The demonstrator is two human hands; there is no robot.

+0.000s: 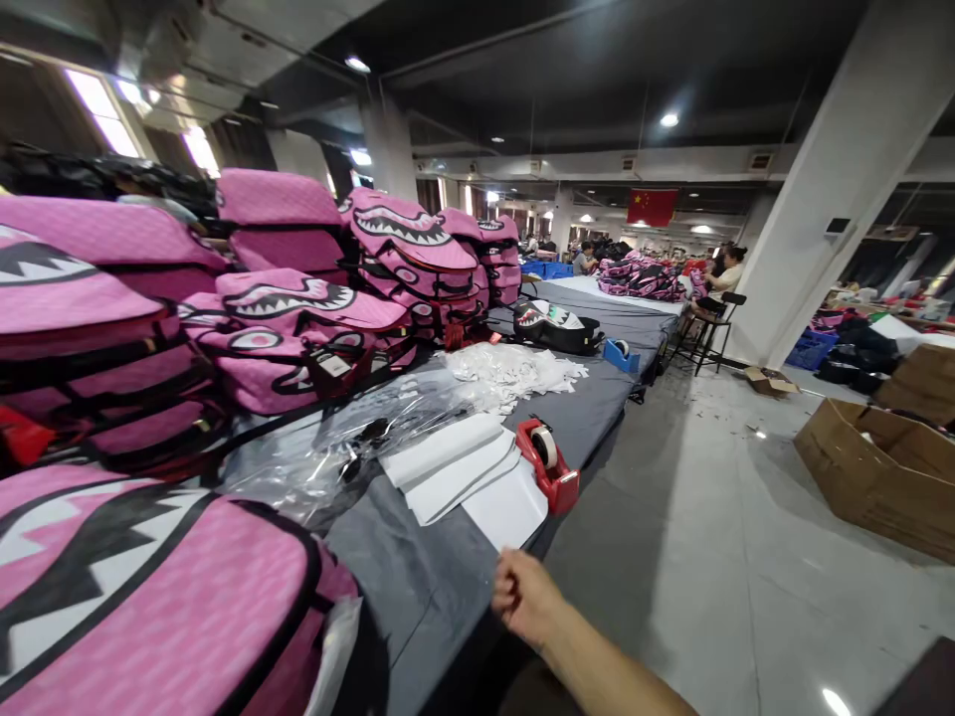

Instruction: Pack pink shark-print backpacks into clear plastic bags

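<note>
My right hand (526,599) comes in from the bottom right, over the front edge of the grey-covered table (418,587). Its fingers are curled closed, and whatever they might hold is hidden. Just beyond the knuckles lie white paper sheets (507,502), some folded over in a stack. Beside the paper stands a red tape dispenser (550,477) with a roll of tape. A pink backpack (194,587) with a shark-mouth print fills the lower left, close to the camera. My left hand is out of view.
Piles of pink backpacks (298,298) line the table's left side. Clear plastic bags (298,462) and a heap of small white pieces (514,376) lie mid-table. A blue tape dispenser (621,355) sits farther back. On the floor at right are a cardboard box (872,487) and a stool (705,333).
</note>
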